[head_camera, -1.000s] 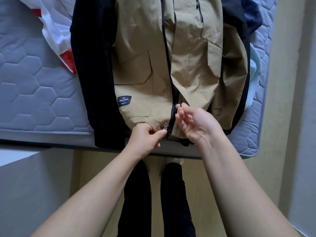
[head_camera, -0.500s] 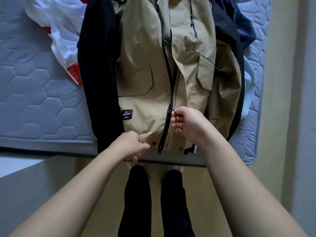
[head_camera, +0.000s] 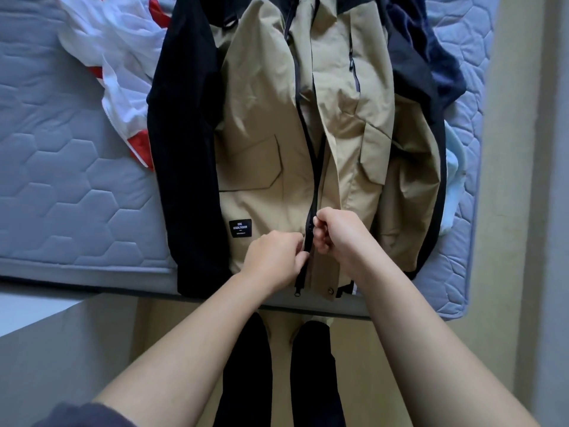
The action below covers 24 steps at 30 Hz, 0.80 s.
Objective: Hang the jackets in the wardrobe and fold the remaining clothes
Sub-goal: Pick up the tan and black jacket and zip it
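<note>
A tan jacket (head_camera: 261, 167) with black sleeves lies front up on the mattress (head_camera: 67, 192), its hem at the near edge. Its black front zipper (head_camera: 311, 180) is joined only near the hem and open above. My right hand (head_camera: 335, 235) pinches the zipper pull low on the front. My left hand (head_camera: 274, 260) grips the jacket's left front edge right beside the zipper, just below the right hand. A black label (head_camera: 240, 228) sits on the lower left panel.
A white and red garment (head_camera: 120, 75) lies crumpled at the upper left. Dark blue clothing (head_camera: 431, 57) and a pale blue piece (head_camera: 452, 180) lie under the jacket's right side. My legs (head_camera: 277, 365) stand on the beige floor by the bed; a wall runs along the right.
My right hand took the zipper pull and moved it up from the hem. My left hand shifted up from the hem to the front edge beside the zipper. The camera tilted to show more jacket.
</note>
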Each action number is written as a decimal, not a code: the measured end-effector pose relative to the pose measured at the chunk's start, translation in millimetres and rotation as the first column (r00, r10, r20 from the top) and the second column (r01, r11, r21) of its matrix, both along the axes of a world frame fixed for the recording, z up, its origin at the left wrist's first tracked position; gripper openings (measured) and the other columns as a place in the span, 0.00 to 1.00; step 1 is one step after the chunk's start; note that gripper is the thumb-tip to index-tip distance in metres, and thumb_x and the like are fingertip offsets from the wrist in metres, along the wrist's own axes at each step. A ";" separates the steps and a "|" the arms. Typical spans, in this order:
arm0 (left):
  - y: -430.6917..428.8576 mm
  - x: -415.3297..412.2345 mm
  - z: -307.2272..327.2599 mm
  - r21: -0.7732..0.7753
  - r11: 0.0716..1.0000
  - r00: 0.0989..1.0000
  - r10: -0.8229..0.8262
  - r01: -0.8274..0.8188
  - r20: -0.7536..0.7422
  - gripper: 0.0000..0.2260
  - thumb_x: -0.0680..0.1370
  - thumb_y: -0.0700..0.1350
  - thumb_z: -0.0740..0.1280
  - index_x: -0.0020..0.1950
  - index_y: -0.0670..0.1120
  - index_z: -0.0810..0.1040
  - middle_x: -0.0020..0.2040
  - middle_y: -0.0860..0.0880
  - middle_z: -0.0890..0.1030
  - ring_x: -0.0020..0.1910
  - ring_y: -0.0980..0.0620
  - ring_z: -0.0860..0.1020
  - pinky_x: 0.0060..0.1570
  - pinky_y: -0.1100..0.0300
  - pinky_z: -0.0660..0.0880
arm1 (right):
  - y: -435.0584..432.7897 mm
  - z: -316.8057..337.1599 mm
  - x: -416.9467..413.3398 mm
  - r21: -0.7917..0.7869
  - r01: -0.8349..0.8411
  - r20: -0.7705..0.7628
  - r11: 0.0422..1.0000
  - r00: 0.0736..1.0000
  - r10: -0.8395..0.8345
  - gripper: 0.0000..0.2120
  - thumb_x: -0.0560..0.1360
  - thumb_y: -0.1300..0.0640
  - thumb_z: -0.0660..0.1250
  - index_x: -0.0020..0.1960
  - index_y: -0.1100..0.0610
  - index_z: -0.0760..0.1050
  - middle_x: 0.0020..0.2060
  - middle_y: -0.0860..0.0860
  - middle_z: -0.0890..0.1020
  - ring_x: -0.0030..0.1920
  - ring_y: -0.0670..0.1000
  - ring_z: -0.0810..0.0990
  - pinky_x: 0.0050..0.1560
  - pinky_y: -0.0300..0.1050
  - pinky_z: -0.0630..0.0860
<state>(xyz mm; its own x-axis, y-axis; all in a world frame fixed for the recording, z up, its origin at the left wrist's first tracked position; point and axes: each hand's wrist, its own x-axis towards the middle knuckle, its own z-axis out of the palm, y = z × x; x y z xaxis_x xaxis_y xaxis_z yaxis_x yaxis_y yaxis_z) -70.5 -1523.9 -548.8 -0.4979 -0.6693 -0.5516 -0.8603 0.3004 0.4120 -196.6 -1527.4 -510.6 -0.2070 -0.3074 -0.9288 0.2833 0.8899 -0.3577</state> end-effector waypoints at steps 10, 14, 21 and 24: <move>17.0 15.2 -9.3 -0.101 0.991 0.996 -0.087 0.083 -0.036 0.09 0.79 0.52 0.61 0.42 0.50 0.67 0.41 0.49 0.80 0.43 0.43 0.78 0.36 0.57 0.65 | -30.2 -3.4 -3.8 -0.244 0.279 0.036 0.929 0.960 -0.279 0.13 0.74 0.64 0.56 0.31 0.58 0.69 0.20 0.48 0.70 0.24 0.47 0.68 0.32 0.38 0.70; 23.8 24.6 -18.2 -0.079 0.989 0.993 -0.120 0.121 0.017 0.10 0.79 0.52 0.60 0.41 0.50 0.65 0.42 0.49 0.80 0.43 0.44 0.78 0.36 0.58 0.64 | -39.9 -1.3 -5.1 -0.276 0.320 0.060 0.906 0.947 -0.316 0.14 0.75 0.65 0.56 0.32 0.58 0.70 0.21 0.48 0.71 0.23 0.46 0.69 0.32 0.38 0.72; 29.9 48.9 -27.1 0.013 0.988 0.980 -0.154 0.154 0.123 0.08 0.78 0.52 0.61 0.46 0.49 0.73 0.45 0.48 0.81 0.46 0.44 0.79 0.40 0.57 0.69 | -40.8 3.0 7.4 -0.263 0.214 0.021 0.941 0.976 -0.216 0.14 0.74 0.66 0.57 0.31 0.58 0.71 0.20 0.49 0.72 0.21 0.46 0.71 0.36 0.41 0.75; 22.4 41.4 -24.0 0.056 0.994 0.986 -0.097 0.090 0.137 0.08 0.75 0.53 0.61 0.41 0.50 0.69 0.44 0.48 0.80 0.46 0.44 0.79 0.38 0.57 0.69 | -32.5 3.9 7.8 -0.351 0.044 -0.083 0.935 0.993 -0.078 0.15 0.74 0.64 0.57 0.29 0.56 0.70 0.25 0.49 0.74 0.26 0.46 0.72 0.36 0.38 0.73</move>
<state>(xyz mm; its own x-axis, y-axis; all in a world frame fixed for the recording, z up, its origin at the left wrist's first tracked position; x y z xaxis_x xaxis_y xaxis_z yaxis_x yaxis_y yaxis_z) -29.1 -1501.5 -572.8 -0.4727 -0.5935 -0.6515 -0.8795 0.3642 0.3064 -188.9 -1559.9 -506.7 -0.3169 -0.5922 -0.7409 0.2829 0.6866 -0.6698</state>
